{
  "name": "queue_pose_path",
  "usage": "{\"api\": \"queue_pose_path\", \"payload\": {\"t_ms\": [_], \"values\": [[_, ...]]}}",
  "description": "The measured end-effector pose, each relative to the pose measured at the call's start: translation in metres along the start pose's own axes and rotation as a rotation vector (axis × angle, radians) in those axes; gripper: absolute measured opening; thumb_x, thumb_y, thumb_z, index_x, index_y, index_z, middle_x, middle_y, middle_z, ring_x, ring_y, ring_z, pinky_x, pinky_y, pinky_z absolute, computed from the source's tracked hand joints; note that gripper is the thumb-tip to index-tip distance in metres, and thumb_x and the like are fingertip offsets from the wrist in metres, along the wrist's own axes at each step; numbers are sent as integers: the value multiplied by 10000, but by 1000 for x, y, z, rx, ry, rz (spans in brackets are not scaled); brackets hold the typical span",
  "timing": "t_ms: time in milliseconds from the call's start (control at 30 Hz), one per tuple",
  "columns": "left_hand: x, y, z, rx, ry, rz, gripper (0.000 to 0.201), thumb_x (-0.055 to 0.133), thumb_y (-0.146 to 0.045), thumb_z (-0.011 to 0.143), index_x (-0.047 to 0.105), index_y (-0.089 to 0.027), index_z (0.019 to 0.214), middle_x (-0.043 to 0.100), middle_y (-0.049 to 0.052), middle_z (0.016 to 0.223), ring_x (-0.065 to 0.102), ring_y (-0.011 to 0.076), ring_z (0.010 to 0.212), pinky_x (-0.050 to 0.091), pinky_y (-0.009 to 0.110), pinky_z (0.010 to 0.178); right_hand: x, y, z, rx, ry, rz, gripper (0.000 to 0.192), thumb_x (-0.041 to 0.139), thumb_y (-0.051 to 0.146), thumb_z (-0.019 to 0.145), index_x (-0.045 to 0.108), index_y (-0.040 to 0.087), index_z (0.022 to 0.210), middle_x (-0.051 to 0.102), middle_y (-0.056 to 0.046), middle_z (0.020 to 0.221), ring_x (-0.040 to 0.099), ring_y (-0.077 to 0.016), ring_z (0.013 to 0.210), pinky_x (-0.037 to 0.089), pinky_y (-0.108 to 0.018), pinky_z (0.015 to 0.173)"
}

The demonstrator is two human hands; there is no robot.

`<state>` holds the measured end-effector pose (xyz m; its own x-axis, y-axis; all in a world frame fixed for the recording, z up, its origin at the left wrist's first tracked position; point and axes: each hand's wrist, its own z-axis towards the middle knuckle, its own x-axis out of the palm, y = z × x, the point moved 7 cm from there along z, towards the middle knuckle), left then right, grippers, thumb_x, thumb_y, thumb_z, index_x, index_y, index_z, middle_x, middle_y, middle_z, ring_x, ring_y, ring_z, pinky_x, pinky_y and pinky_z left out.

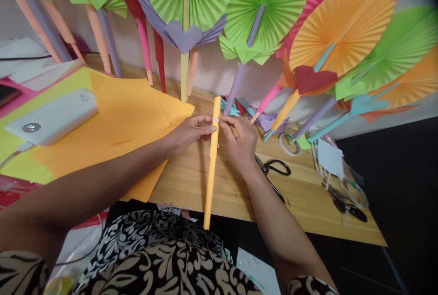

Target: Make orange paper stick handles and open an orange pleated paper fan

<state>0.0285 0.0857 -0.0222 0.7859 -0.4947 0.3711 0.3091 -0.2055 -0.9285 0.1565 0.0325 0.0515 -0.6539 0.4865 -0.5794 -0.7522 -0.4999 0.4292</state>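
A long orange paper stick (211, 167) lies lengthwise over the wooden table (308, 204), its near end reaching past the table's front edge. My left hand (190, 131) pinches it near its far end from the left. From the right, my right hand (240, 141) presses a small white strip of tape (215, 120) around the stick at the same spot. Both hands touch the stick there.
Orange paper sheets (126, 117) lie left of the stick, with a white box (51, 119) on yellow paper beyond. Black scissors (273, 169) and a tape roll (289, 143) sit right of my hand. Pleated paper fans (267, 7) lean along the wall.
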Motion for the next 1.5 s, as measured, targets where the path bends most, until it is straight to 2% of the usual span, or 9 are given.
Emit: {"api": "queue_pose_path", "payload": {"t_ms": [300, 500, 800, 1067, 1300, 1400, 1500], "values": [[1, 2, -1, 24, 17, 112, 242, 783, -306, 775, 701, -174, 961, 641, -5, 841, 553, 100, 711, 456, 275, 722, 1, -1, 0, -53, 27, -64, 133, 626, 286, 979, 753, 254, 955, 793, -28, 910, 690, -222, 859, 514, -385, 799], [6, -2, -2, 12, -15, 129, 181, 756, -216, 757, 666, -160, 903, 651, -5, 848, 588, 104, 751, 481, 275, 749, 0, 4, 2, -109, 50, -180, 192, 606, 287, 991, 759, 237, 886, 790, -36, 839, 693, -225, 799, 508, -373, 753], [6, -1, -3, 14, -31, 175, 189, 744, -240, 771, 647, -158, 910, 651, 6, 868, 593, 115, 772, 488, 287, 757, 0, 7, 3, -148, 76, -202, 204, 608, 274, 988, 770, 218, 877, 781, -50, 801, 685, -228, 780, 502, -372, 743], [6, 1, -4, 24, -35, 149, 208, 763, -256, 767, 646, -156, 907, 663, 18, 873, 594, 118, 759, 491, 294, 748, 3, 2, 3, -72, 140, -159, 241, 562, 302, 1007, 772, 257, 896, 789, -45, 862, 684, -247, 839, 494, -416, 790], [4, 1, -1, 41, -21, 113, 209, 774, -256, 774, 684, -154, 932, 686, 21, 914, 620, 122, 795, 499, 286, 758, 4, -1, 1, -25, 107, -111, 206, 554, 256, 995, 755, 259, 950, 790, -46, 913, 704, -243, 888, 514, -418, 830], [6, -1, -1, 51, 28, 78, 242, 767, -291, 797, 703, -167, 995, 698, 27, 926, 626, 127, 799, 496, 283, 751, 2, -8, 0, 79, 31, -44, 190, 537, 223, 979, 716, 258, 1032, 778, -47, 981, 708, -231, 929, 525, -417, 860], [4, -1, -1, 58, 45, 67, 243, 747, -315, 828, 720, -181, 1029, 690, 18, 905, 595, 111, 758, 476, 270, 736, 4, -25, -5, 283, -21, 151, 197, 540, 234, 958, 667, 248, 1108, 755, -49, 1013, 706, -215, 936, 543, -411, 852]]}}
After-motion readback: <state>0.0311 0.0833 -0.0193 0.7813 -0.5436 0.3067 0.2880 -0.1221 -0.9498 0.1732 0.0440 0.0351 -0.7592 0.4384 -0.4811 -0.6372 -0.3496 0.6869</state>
